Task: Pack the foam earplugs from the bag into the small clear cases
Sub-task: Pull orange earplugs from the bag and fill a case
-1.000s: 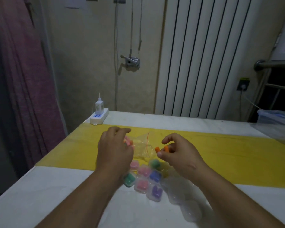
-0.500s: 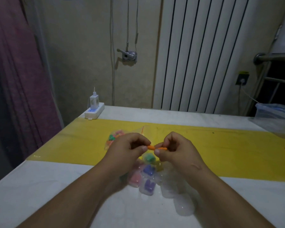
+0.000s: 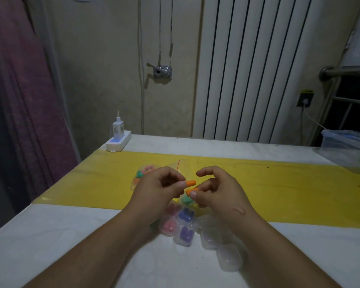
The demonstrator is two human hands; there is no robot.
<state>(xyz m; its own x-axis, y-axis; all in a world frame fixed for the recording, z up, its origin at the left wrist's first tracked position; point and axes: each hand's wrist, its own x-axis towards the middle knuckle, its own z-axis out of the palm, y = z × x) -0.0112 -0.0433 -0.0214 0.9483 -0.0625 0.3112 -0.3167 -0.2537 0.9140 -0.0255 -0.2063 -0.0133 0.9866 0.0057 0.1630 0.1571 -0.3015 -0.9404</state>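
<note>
Over the clear cases (image 3: 185, 233), I am holding both hands close.
My left hand (image 3: 160, 189) is pinching the far orange earplug (image 3: 191, 182), right hand (image 3: 219, 195) the near orange earplug (image 3: 190, 192).

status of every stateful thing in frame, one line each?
left hand: pinches upper orange earplug
right hand: pinches lower orange earplug
bag: lying on yellow strip, earplugs inside
filled cases: hold purple, pink or green plugs
empty cases: nothing inside, beside right forearm
charger: plugged into power strip
</note>
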